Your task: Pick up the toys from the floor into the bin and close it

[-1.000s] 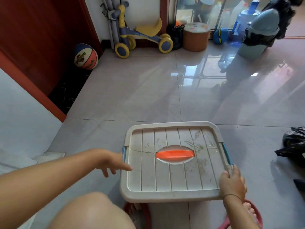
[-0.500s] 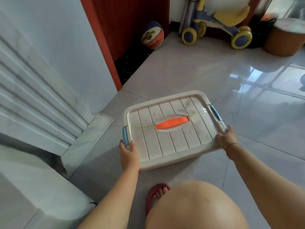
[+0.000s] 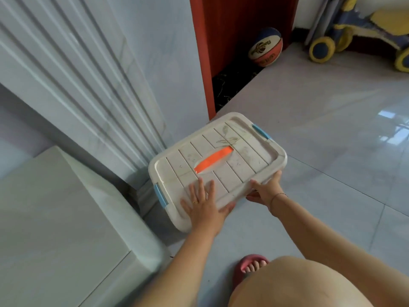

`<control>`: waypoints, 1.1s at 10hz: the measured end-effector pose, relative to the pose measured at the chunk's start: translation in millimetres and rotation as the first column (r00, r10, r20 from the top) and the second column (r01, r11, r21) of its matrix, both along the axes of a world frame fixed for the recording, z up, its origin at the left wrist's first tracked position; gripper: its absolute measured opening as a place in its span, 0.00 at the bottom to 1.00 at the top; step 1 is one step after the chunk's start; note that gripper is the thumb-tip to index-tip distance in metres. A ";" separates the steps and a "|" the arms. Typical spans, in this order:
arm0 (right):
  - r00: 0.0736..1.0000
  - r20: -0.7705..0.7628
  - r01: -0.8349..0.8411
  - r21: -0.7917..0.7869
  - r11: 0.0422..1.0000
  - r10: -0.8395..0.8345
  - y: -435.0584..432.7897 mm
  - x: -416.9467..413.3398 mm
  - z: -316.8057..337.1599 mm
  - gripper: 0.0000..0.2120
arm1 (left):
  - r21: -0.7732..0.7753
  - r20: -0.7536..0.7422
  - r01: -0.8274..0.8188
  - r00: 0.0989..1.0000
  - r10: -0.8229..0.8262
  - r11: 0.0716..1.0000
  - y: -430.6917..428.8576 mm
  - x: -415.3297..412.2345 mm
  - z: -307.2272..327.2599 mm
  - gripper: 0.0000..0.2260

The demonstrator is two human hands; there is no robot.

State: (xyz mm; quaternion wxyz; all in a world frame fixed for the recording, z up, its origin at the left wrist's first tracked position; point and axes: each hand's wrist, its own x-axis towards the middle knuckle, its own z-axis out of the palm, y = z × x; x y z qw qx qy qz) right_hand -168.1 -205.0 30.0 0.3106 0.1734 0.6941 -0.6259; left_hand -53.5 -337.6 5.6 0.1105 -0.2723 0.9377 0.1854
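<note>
The beige plastic bin (image 3: 239, 141) stands on the tiled floor beside the fluted wall, turned at an angle. Its ribbed lid is on, with an orange handle (image 3: 212, 159) in the middle and a blue latch (image 3: 160, 194) at each end. My left hand (image 3: 203, 204) lies on the lid's near corner, fingers spread on top and thumb around the front edge. At the front right rim, my right hand (image 3: 267, 189) grips the bin, thumb on top and fingers underneath. No loose toys lie on the floor near the bin.
A fluted white wall (image 3: 88, 85) and a white ledge (image 3: 55, 229) close off the left. A red door frame (image 3: 203, 52) stands behind the bin. A basketball (image 3: 265, 47) and a ride-on toy (image 3: 354, 29) sit at the back. My slippered foot (image 3: 250, 267) and knee are below.
The bin has slid left toward the wall and turned. My left hand went from the bin's left side onto the lid's near corner. My right hand stayed on the right rim.
</note>
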 end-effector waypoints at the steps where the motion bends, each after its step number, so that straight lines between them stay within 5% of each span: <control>1: 0.999 0.029 -0.019 -0.031 0.999 0.020 -15.9 -9.8 -1.8 0.38 | -0.042 0.049 -0.049 0.997 0.051 0.998 -9.4 7.8 -0.2 0.38; 4: 0.987 0.023 -0.160 0.061 0.985 0.159 -55.6 -24.0 -4.2 0.12 | -0.070 0.104 -0.187 0.976 0.194 0.980 -19.7 14.9 7.5 0.37; 6: 0.965 0.004 -0.262 0.092 0.961 0.262 -58.2 -30.5 -3.3 0.33 | -0.061 0.148 -0.230 0.960 0.237 0.971 -15.1 7.6 9.5 0.37; 11: 0.944 -0.068 -0.317 0.093 0.944 0.324 -54.5 -19.3 -6.5 0.38 | -0.101 0.182 -0.248 0.947 0.263 0.963 -17.6 0.8 9.0 0.38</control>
